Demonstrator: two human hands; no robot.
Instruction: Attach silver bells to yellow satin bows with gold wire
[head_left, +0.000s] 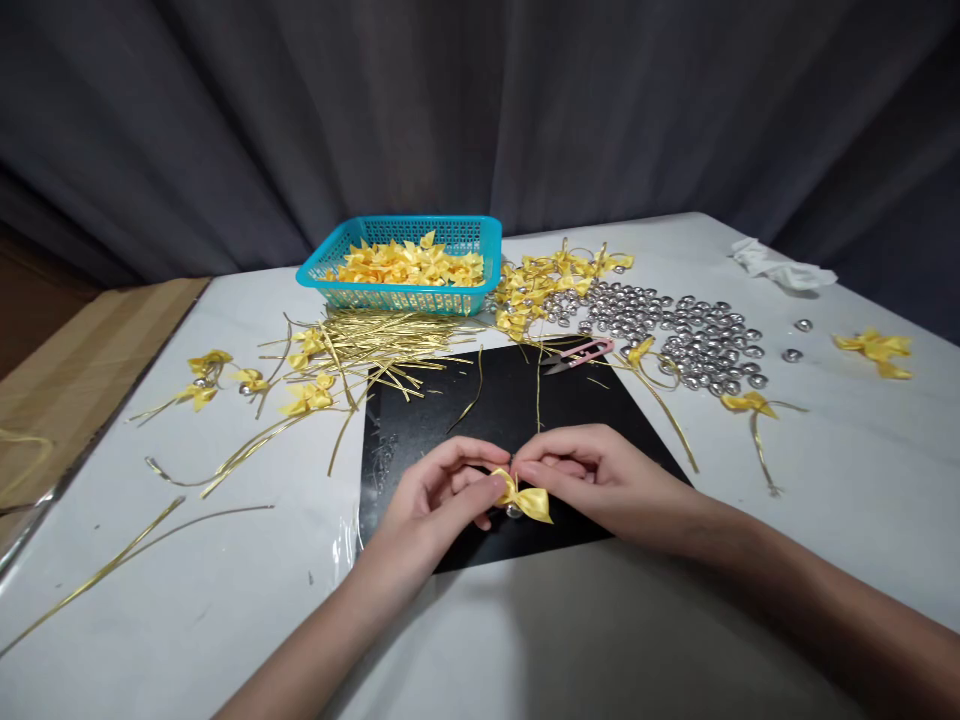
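Over a black mat [420, 420], both of my hands meet at a small yellow ribbon bow [534, 503]. The thumb and fingers of my left hand [450, 490] pinch the bow's left side. A silver bell [514, 511] hangs just under the bow's middle. My right hand [592, 470] is closed at the top of the bow, its thumb and forefinger pressed together on a gold cord [538, 390] that stretches up across the mat. Exactly how the cord joins the bow is hidden by the fingertips.
A blue basket [405, 298] of yellow bows stands at the back. Before it lie many gold cords [390, 335]. Pink-handled thread snips [577, 355] rest on the mat's far edge. Silver bells [675, 335] spread to the right, near finished bows [525, 290] and a crumpled white tissue [780, 267].
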